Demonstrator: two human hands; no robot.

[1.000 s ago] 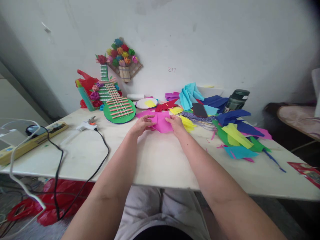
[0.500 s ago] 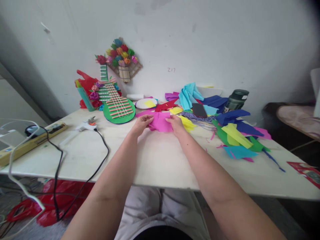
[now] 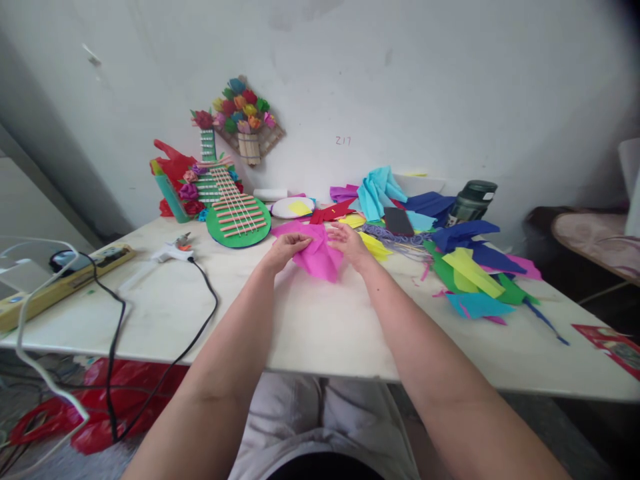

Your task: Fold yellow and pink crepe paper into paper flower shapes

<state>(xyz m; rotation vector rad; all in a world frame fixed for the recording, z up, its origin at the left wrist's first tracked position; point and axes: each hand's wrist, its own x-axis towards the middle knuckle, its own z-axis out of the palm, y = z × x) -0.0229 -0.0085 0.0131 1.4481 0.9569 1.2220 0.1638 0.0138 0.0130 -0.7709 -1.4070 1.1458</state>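
Note:
A sheet of pink crepe paper (image 3: 320,259) hangs creased above the middle of the white table (image 3: 330,327). My left hand (image 3: 290,249) pinches it near its left corner. On its other side is my right hand (image 3: 349,243), fingers apart and close to the paper's right edge; whether they touch it I cannot tell. More pink paper (image 3: 281,228) lies behind my left hand. Just past my right hand are a yellow paper piece (image 3: 376,247) and grey-purple yarn (image 3: 383,232).
A green paper lute (image 3: 239,223) leans at the back left, near a glue gun (image 3: 173,251) and a power strip (image 3: 107,263). Coloured paper (image 3: 475,270) is heaped at right beside a phone (image 3: 399,221) and a dark bottle (image 3: 473,200). A black cord (image 3: 216,300) crosses the left front edge.
The pink paper has tilted, one corner now drooping towards me. My right hand has let go of its right edge and its fingers have spread; my left hand still pinches it.

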